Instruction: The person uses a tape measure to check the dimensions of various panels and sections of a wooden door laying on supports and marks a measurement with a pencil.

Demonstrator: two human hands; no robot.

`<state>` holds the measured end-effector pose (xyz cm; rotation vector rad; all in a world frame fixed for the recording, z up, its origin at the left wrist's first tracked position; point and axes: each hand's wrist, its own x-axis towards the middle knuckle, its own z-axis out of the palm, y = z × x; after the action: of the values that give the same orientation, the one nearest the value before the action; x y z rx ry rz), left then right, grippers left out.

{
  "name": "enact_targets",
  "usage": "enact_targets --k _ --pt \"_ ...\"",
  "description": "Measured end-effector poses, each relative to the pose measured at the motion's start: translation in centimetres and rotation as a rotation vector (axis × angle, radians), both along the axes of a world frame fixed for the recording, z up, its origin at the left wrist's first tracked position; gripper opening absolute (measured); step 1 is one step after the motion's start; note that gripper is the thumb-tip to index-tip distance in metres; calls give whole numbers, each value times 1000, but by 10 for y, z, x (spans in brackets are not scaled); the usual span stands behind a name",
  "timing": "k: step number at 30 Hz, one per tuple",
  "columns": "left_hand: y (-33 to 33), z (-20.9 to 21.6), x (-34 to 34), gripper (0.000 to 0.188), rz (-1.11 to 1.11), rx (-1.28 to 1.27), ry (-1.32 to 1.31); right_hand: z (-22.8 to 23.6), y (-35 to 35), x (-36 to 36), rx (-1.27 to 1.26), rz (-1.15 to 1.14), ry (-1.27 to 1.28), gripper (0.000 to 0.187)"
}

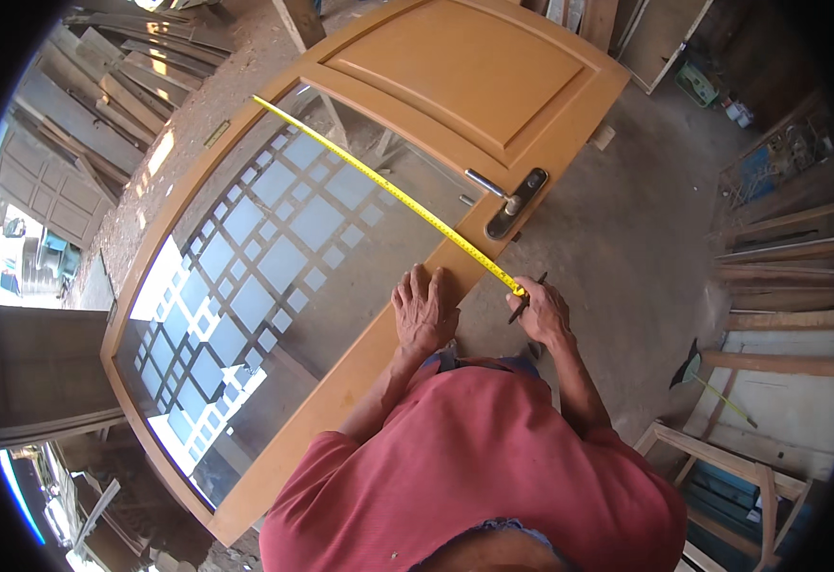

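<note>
A wooden door [318,420] lies flat before me, with a glass pane [262,229] patterned in frosted squares. Across it stretches a yellow tape measure [385,184], from the far left frame edge to the near right edge. My right hand [541,313] grips the tape's near end just past the door's edge, along with a dark, thin, pencil-like stick [516,313]. Palm down, my left hand [424,312] rests with fingers stretched on the door's near frame. A lever handle [489,186] on a dark lock plate [517,204] sits close to the tape.
Wooden boards [140,81] lean in piles at the far left, near a panelled door [51,189]. On the right stand stacked planks [784,272] and a wooden frame [722,467]. A green-headed broom-like tool [691,369] lies there. Concrete floor [641,200] borders the door.
</note>
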<state>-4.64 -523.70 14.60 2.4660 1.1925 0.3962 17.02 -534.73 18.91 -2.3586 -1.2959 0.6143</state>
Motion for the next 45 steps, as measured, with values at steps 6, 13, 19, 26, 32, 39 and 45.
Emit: enact_targets --k 6,13,19,26,32,39,45 --pt "-1 -6 0 92 -12 32 -2 -1 -2 1 -17 -13 26 42" --pt "1 -2 1 94 -4 7 67 -3 -2 -1 -26 -6 -28 45" --pt "1 -2 2 93 -3 -10 74 -10 -4 0 -24 -1 -37 46" --pt "3 -1 3 93 -8 2 65 -8 -3 -1 17 -8 -45 43" --pt "3 0 2 93 -10 -7 59 -13 -2 2 -26 -8 -16 46" --pt "5 2 3 92 -7 -23 50 -7 -1 0 -18 -23 -11 46" --pt "4 0 2 91 -3 -4 43 -3 1 0 -40 -22 -1 46"
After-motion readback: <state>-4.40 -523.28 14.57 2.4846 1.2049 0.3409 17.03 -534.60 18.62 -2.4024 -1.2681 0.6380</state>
